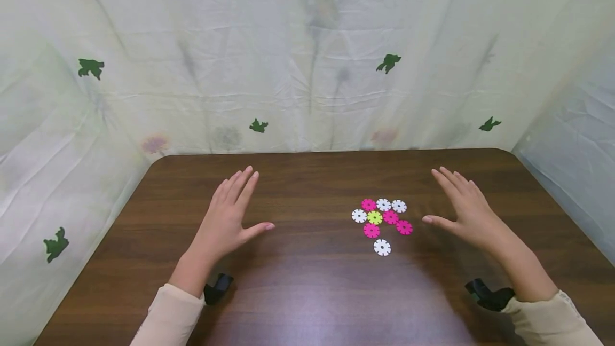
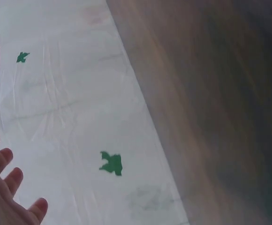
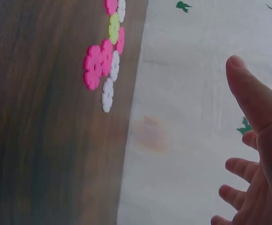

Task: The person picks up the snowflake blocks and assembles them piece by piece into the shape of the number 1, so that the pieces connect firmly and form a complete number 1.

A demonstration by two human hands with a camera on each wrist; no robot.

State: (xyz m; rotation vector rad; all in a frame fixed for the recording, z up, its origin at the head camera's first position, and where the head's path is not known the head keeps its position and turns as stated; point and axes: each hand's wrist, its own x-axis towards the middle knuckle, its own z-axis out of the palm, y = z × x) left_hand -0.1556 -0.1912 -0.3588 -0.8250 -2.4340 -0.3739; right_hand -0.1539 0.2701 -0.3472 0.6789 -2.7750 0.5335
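Several flat, notched plastic discs lie in a loose cluster on the brown table, right of the middle in the head view. Among them are a yellow-green disc (image 1: 375, 218), pink discs (image 1: 371, 230) around it and white discs (image 1: 359, 216). One white disc (image 1: 382, 248) lies apart, closer to me. My left hand (image 1: 230, 223) is held above the table left of the cluster, fingers extended and thumb out, holding nothing. On the other side my right hand (image 1: 468, 212) is likewise spread and holds nothing; its thumb points toward the pink disc (image 3: 93, 67) group.
The wooden table (image 1: 298, 292) has rounded far corners. Behind it hangs a pale curtain (image 1: 288, 68) with green bird shapes, and similar cloth covers both sides. Dark straps or mounts (image 1: 218, 288) sit at both wrists beside the light sleeves.
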